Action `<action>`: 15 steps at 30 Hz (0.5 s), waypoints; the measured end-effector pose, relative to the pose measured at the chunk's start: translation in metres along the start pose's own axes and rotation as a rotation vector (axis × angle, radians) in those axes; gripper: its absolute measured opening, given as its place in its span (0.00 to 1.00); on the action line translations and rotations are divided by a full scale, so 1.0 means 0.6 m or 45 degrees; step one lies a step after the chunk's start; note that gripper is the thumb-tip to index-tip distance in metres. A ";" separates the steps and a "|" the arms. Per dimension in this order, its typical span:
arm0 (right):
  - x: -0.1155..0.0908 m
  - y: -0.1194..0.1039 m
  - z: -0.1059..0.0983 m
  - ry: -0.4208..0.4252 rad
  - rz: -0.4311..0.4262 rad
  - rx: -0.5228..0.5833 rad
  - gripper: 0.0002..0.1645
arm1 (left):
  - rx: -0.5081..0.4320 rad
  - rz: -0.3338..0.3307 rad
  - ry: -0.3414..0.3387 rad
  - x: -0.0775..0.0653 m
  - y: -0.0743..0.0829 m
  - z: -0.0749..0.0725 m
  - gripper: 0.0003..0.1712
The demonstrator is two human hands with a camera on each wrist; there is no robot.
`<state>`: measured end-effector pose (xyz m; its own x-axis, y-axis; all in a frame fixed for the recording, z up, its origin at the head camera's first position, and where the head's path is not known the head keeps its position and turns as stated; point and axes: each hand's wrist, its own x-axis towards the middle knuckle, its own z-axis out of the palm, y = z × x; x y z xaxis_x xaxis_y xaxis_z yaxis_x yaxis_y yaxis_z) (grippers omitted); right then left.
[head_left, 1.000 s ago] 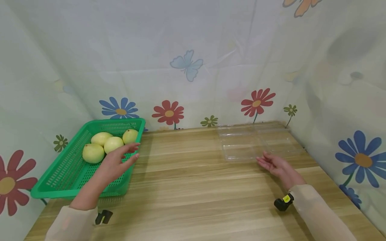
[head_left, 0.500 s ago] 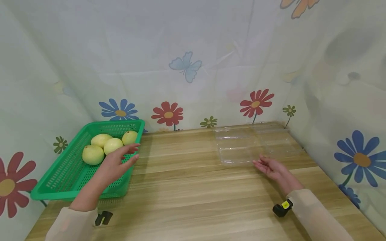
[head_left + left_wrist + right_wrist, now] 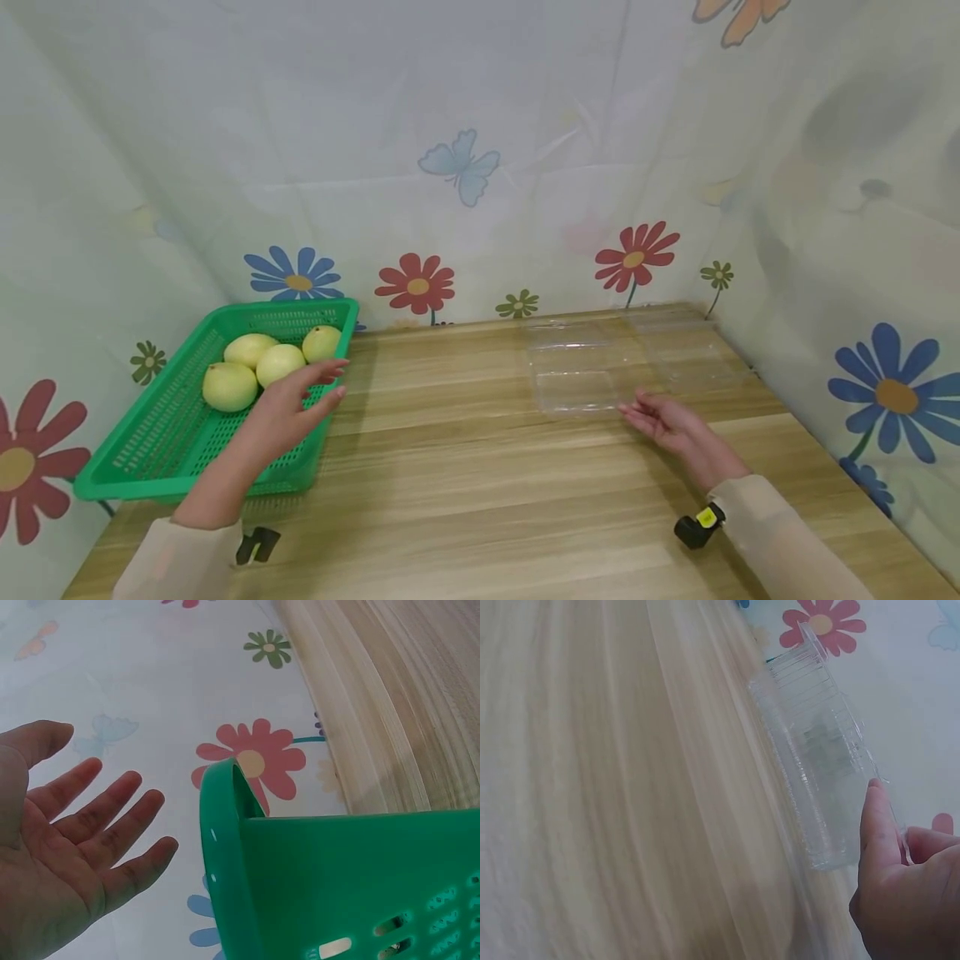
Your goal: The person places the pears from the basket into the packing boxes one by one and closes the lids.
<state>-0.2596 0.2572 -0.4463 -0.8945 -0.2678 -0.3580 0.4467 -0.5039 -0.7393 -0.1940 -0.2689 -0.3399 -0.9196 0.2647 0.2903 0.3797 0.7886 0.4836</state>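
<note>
My right hand (image 3: 671, 429) pinches the near right rim of a clear plastic container (image 3: 576, 392) lying on the wooden table. In the right wrist view, the thumb (image 3: 879, 832) is on one side of the container's rim (image 3: 829, 802) and a finger on the other. My left hand (image 3: 288, 408) hovers over the right side of a green basket (image 3: 127, 483), fingers apart and holding nothing; in the left wrist view its palm faces the camera beside the basket rim. Several pale yellow-green fruits (image 3: 229, 387) sit toward the basket's back.
Another clear plastic piece (image 3: 690, 350) lies right of the container; I cannot tell whether they are joined. A flower-printed curtain (image 3: 480, 233) borders the table (image 3: 465, 492) at the back and sides.
My right hand and the container have moved slightly left and toward me; the clear piece on the right stays about where it was. My left hand has hardly moved.
</note>
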 end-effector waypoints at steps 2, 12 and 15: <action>0.000 0.003 0.004 0.005 -0.001 -0.019 0.25 | 0.003 0.003 -0.002 0.000 0.000 0.000 0.25; 0.005 0.022 0.023 -0.054 0.011 -0.111 0.24 | 0.011 -0.004 -0.017 0.002 0.003 0.004 0.25; 0.008 0.026 0.029 -0.056 0.007 -0.122 0.23 | 0.012 -0.003 -0.017 0.003 0.003 0.004 0.25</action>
<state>-0.2564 0.2339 -0.4496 -0.8895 -0.3074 -0.3382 0.4460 -0.4223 -0.7891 -0.1949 -0.2657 -0.3403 -0.9218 0.2699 0.2781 0.3764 0.7945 0.4765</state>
